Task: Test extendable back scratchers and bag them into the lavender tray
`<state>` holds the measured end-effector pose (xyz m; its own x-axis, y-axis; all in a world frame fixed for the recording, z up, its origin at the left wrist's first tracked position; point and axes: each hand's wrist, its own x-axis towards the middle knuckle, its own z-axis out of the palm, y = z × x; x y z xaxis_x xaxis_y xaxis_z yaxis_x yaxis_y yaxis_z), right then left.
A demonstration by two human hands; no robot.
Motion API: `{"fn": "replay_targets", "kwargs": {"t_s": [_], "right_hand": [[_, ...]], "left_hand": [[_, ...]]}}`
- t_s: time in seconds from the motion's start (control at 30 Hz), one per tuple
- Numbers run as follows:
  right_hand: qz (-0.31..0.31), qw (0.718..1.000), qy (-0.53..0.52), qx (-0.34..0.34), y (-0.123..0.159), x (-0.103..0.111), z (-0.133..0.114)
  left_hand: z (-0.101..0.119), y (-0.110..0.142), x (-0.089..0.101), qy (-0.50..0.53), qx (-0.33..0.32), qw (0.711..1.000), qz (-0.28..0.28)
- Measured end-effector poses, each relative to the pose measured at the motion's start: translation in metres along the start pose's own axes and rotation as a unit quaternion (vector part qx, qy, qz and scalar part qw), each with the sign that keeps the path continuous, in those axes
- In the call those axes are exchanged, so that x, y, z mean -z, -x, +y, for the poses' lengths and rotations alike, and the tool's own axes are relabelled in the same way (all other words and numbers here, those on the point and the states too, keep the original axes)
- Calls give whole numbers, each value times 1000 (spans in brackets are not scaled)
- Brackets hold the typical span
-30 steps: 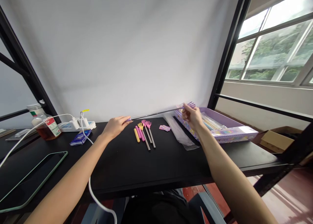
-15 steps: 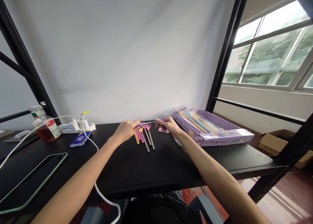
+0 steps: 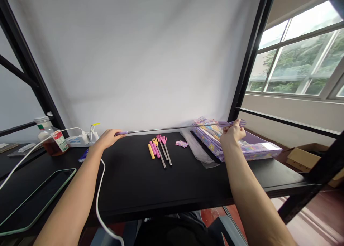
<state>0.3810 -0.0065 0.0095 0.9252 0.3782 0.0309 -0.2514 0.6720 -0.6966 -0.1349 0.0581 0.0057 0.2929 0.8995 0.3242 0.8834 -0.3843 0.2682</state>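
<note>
The left hand (image 3: 109, 138) and right hand (image 3: 234, 131) grip opposite ends of a purple-handled, extended metal rod (image 3: 172, 128).

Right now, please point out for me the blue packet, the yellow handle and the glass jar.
Blue packet (image 3: 83, 156): head view, its uncovered left part.
Yellow handle (image 3: 151, 151): head view, its middle.
Glass jar (image 3: 51, 136): head view, its body.

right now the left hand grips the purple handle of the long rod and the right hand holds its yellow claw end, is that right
Only the claw's color is wrong: the head view shows the right hand at a purple claw end. The left hand grips the purple handle of the long rod.
</note>
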Motion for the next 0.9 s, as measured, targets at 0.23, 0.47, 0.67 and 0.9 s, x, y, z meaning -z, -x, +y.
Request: {"fn": "replay_targets", "kwargs": {"t_s": [0.23,0.47,0.67,0.9], "right_hand": [[-55,997,-43,-18,11,-2,4],[-438,889,125,-46,76,-16,33],[-599,763,235,-57,119,-13,45],[-594,762,251,-61,117,-17,39]], "left_hand": [[19,0,-9,-19,-56,998,25],[102,3,-26,-118,-121,984,53],[154,9,-48,-127,-148,980,37],[143,6,-42,-84,-165,983,1]]}}
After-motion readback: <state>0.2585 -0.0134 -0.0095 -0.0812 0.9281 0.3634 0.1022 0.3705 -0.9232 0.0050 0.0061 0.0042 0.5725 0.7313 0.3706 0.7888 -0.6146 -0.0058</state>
